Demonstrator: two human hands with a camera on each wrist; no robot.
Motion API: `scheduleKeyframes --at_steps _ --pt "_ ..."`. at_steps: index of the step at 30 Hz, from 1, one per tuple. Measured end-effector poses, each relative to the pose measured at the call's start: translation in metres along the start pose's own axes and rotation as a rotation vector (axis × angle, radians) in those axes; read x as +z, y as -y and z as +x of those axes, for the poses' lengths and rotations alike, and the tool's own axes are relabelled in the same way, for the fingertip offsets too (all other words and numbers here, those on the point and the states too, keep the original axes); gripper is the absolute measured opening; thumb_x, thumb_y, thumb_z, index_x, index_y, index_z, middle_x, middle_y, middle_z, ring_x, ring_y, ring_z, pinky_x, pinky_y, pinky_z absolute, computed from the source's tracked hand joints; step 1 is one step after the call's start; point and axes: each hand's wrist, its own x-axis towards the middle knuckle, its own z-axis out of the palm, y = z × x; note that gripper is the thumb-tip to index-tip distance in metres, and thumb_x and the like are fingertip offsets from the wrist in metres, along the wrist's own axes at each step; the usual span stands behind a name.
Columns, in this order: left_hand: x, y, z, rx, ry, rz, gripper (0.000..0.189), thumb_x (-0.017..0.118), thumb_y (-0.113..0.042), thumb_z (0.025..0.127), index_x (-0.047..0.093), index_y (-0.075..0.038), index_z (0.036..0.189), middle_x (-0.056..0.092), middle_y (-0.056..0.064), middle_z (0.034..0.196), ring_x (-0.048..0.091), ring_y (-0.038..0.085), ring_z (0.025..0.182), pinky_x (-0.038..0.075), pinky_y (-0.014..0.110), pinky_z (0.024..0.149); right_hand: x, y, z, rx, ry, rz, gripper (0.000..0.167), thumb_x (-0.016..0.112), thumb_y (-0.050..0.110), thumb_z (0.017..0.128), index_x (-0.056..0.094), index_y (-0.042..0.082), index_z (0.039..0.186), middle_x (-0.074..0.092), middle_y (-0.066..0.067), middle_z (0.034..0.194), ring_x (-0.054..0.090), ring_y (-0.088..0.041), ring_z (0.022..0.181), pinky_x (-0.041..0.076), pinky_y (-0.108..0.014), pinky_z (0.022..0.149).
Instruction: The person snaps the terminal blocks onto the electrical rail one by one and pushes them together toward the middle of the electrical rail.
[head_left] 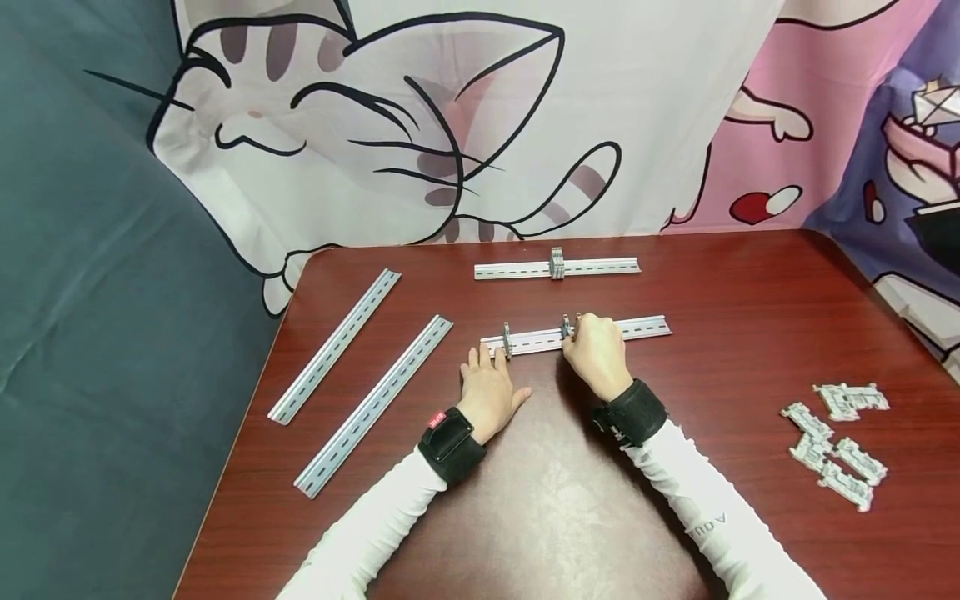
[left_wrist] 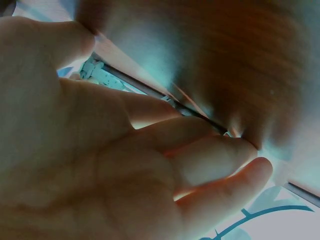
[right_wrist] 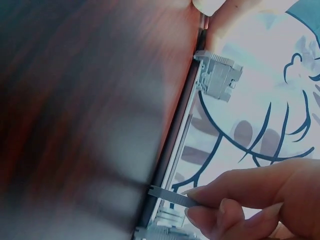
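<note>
A slotted metal DIN rail point(head_left: 647, 327) lies crosswise before me. My left hand point(head_left: 489, 396) rests at its left end, fingers extended and fingertips touching the rail. Farther right, my right hand point(head_left: 597, 354) pinches a thin grey DIN-rail end clamp point(right_wrist: 172, 195) between thumb and finger, at the rail's edge. Another grey clamp point(right_wrist: 217, 75) stands upright on the rail near the left hand. Close below the pinched piece, a further grey clamp point(right_wrist: 165, 233) shows partly at the frame's bottom. The left wrist view shows mostly the palm and fingers point(left_wrist: 215, 165).
Behind lies a second rail point(head_left: 600, 267) bearing a stack of clamps point(head_left: 557, 263). Two more rails point(head_left: 337, 346) lie slanted at the left. Several loose pale clamps point(head_left: 847, 483) are grouped at the right. A printed curtain point(head_left: 637, 108) hangs behind the table's far edge.
</note>
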Motion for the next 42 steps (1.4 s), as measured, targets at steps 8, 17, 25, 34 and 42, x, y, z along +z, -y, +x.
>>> scheduleKeyframes --at_steps 8,17,25,34,42 --pt "-0.001 0.003 -0.003 -0.008 0.016 -0.017 0.083 0.048 -0.059 0.092 0.034 0.001 0.147 0.038 0.025 0.149 0.04 0.038 0.137 0.039 0.047 0.106 -0.001 0.001 0.0 0.007 -0.046 -0.021 0.023 0.064 0.005 0.072 0.051 0.009 0.052 0.065 -0.023 0.063 0.063 -0.046 0.063 0.05 -0.054 0.053" --pt "-0.003 0.005 -0.003 -0.012 0.001 -0.015 0.083 0.049 -0.059 0.091 0.035 0.001 0.146 0.038 0.024 0.149 0.04 0.038 0.137 0.04 0.047 0.105 -0.003 0.006 0.0 0.032 -0.104 -0.088 0.02 0.061 0.006 0.076 0.057 0.003 0.057 0.065 -0.027 0.066 0.062 -0.047 0.058 0.047 -0.054 0.047" --pt "-0.005 0.008 -0.002 -0.02 0.003 -0.013 0.083 0.049 -0.059 0.091 0.035 0.0 0.146 0.038 0.024 0.149 0.039 0.038 0.137 0.039 0.047 0.106 -0.001 0.007 0.0 0.004 -0.123 -0.1 0.023 0.059 0.006 0.079 0.055 0.005 0.056 0.065 -0.025 0.064 0.061 -0.046 0.056 0.047 -0.054 0.046" --pt "-0.001 0.008 -0.004 -0.022 0.015 -0.025 0.082 0.05 -0.059 0.091 0.035 0.0 0.146 0.038 0.024 0.149 0.039 0.038 0.137 0.039 0.048 0.106 0.0 0.024 -0.007 -0.082 -0.021 -0.063 0.032 0.067 0.012 0.075 0.047 0.011 0.049 0.062 -0.016 0.056 0.061 -0.037 0.052 0.045 -0.047 0.044" --pt "0.001 0.0 -0.002 -0.004 0.011 -0.019 0.079 0.048 -0.059 0.091 0.038 -0.004 0.147 0.039 0.022 0.149 0.04 0.036 0.137 0.039 0.047 0.105 0.014 0.062 -0.01 -0.182 0.052 -0.006 0.04 0.07 0.024 0.083 0.051 0.013 0.049 0.06 -0.009 0.054 0.062 -0.031 0.052 0.045 -0.041 0.043"
